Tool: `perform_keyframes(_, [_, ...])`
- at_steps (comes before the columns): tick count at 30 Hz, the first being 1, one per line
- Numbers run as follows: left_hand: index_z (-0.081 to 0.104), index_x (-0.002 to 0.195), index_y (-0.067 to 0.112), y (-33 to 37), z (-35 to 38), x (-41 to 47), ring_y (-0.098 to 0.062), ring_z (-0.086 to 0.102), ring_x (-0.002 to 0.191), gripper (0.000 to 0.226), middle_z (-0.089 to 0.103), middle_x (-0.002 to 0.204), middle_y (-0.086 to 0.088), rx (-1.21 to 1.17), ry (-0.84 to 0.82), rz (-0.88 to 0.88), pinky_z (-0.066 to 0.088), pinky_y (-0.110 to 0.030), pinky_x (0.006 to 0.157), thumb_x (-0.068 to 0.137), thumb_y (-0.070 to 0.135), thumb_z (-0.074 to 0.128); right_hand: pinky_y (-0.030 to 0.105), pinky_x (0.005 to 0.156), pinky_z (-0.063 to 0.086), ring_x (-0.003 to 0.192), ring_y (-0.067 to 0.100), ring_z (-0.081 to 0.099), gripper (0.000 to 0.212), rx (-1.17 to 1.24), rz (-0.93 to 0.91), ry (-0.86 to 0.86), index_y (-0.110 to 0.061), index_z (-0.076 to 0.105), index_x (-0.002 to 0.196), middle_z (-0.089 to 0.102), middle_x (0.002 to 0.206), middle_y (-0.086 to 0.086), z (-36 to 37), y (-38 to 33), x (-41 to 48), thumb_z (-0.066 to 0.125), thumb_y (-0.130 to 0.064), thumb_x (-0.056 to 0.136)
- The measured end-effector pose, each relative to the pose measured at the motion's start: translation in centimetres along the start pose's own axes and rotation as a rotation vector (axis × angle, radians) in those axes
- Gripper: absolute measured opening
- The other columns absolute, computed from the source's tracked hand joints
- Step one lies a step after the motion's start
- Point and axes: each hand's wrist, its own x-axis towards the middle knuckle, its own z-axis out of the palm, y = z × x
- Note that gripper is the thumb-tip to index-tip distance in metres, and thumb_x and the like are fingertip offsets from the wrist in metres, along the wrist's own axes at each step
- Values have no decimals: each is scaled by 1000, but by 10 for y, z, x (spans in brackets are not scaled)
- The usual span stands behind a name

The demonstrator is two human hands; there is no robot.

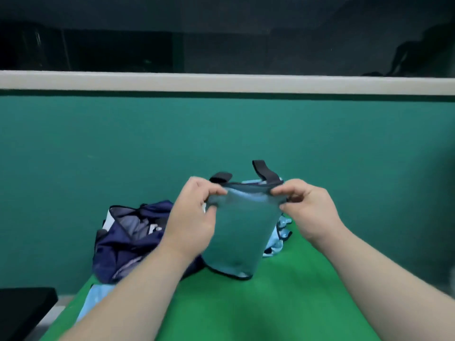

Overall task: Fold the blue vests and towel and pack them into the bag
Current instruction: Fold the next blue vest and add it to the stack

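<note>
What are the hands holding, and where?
The left hand and right hand pinch the blue vest by its top edge, one at each corner.

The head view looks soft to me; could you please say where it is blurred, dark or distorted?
In the head view, the left hand, the right hand and the blue vest they pinch are softly blurred. Above the white ledge this view is dark and nearly detail-free. The ledge runs slightly tilted, barely bowed.

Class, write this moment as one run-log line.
left hand: pinches vest | right hand: pinches vest | bag: open, left of vest
</note>
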Motion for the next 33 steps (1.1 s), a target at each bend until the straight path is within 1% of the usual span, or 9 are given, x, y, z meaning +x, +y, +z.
perform_keyframes(8, [60,98,44,30,1,-224,-5,58,97,67,51,102,20,-84,-267,-281,42,-8,82,72,-19,64,16,75,46,79,7,63,52,62,276,-159,-30,79,68,67,79,-12,-4,89,-202,71,21,73])
perform_keyframes(11, [62,98,44,44,-3,-256,-11,60,96,50,55,106,15,-161,-293,-444,50,-19,76,76,-1,69,14,71,44,74,6,62,51,41,353,-149,-32,79,68,67,78,-13,0,101,-242,72,17,75])
perform_keyframes(14, [66,90,36,48,4,-271,-8,59,92,27,56,104,15,-128,-262,-559,50,-23,78,82,11,72,12,70,44,73,5,61,53,12,382,-91,-37,79,68,68,79,-13,6,110,-259,72,15,76])
perform_keyframes(17, [62,90,38,43,14,-274,-4,56,84,31,50,101,23,-41,-271,-647,41,-10,69,86,8,69,11,69,43,73,4,61,45,-82,378,-66,-34,79,69,67,82,-13,15,120,-260,72,10,78])
perform_keyframes(21, [57,94,44,23,19,-277,-6,52,80,31,43,100,27,55,-329,-671,42,-13,66,91,14,64,12,61,42,74,10,59,44,-272,353,-127,-41,72,73,64,85,-10,28,136,-254,70,1,83])
perform_keyframes(24, [58,101,42,12,24,-279,0,52,84,26,41,103,29,127,-397,-656,42,-13,65,93,18,61,10,63,40,82,6,58,49,-374,315,-192,-47,66,77,61,90,-12,35,148,-255,67,1,84])
perform_keyframes(27, [59,105,42,2,27,-280,-3,52,76,20,41,102,27,207,-469,-661,41,-20,67,92,25,59,10,66,41,87,4,56,44,-437,305,-242,-44,66,80,57,94,-15,37,154,-253,65,1,85])
perform_keyframes(31, [59,98,44,-4,25,-277,-3,51,77,15,39,103,27,204,-496,-709,42,-23,68,89,31,61,30,78,46,89,10,54,30,-553,348,-251,-38,63,73,47,99,-24,38,158,-250,68,-9,79])
perform_keyframes(33, [59,90,42,-6,24,-271,-3,51,82,14,40,105,28,156,-450,-733,45,-24,69,87,28,63,26,78,45,89,6,54,32,-521,367,-228,-36,60,73,45,100,-25,36,156,-247,69,-6,75])
